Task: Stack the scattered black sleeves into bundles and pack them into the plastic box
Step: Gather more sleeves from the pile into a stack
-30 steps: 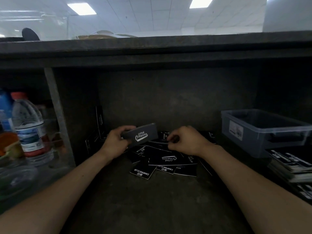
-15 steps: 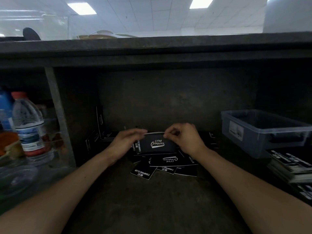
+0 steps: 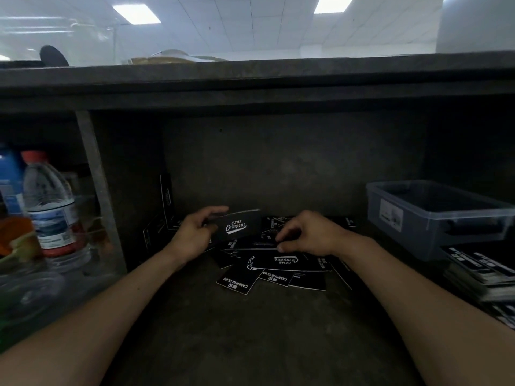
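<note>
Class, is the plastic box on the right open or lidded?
Open: the box has no lid; its rim and inner walls show.

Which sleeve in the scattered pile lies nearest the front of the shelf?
The left sleeve of the two reading CAMPING CLUB, at the front left corner of the pile. It lies tilted, and its corner sticks out nearer than any other.

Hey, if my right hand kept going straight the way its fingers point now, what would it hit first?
Probably the bundle of sleeves gripped by the left hand: the right hand, pinching one of the scattered sleeves, points leftward toward it. Depth is unclear.
</note>
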`<state>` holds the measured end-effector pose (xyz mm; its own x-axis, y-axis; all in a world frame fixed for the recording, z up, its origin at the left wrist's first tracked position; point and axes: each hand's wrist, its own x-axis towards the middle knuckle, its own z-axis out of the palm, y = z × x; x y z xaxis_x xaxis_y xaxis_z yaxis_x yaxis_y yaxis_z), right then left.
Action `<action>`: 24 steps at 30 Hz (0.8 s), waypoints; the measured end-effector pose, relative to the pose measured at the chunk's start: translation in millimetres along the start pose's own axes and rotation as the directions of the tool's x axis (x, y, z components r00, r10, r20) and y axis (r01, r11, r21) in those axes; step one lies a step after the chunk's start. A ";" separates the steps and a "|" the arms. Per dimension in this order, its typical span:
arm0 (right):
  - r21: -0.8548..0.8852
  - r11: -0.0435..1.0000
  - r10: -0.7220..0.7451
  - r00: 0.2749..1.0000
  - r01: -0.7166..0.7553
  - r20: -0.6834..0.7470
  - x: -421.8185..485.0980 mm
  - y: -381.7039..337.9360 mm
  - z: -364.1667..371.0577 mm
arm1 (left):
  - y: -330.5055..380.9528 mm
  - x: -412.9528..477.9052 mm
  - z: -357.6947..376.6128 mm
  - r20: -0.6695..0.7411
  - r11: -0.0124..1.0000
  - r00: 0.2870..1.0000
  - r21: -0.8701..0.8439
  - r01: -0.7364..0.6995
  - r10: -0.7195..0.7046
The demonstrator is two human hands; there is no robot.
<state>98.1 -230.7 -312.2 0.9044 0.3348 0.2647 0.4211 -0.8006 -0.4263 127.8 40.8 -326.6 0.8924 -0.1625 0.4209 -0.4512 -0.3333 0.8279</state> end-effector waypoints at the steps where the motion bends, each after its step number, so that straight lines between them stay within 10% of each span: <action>1: -0.023 1.000 -0.020 0.998 0.019 -0.055 -0.6 0.7 -0.3 | 0.6 -0.6 -1.0 0.012 1.000 1.000 -0.010 -0.001 0.001; 14: 0.123 0.984 0.168 0.881 -0.126 -0.443 3.9 4.0 -5.0 | 10.8 -10.6 4.5 0.042 0.994 0.995 0.040 -0.097 0.095; 20: -0.193 0.910 0.366 0.930 -0.367 -0.045 -11.7 16.3 -11.4 | 3.3 -2.9 -0.2 -0.020 0.999 0.998 0.005 0.052 -0.052; 24: 0.015 0.917 0.395 0.902 -0.399 -0.171 -10.2 15.6 -19.1 | -0.1 -1.6 2.1 -0.009 0.999 0.999 0.004 0.033 -0.033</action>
<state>94.1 -256.1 -305.0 0.9709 -0.0994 0.2181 0.0263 -0.8602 -0.5092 126.5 39.1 -328.1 0.9066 -0.1428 0.3971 -0.4217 -0.3419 0.8398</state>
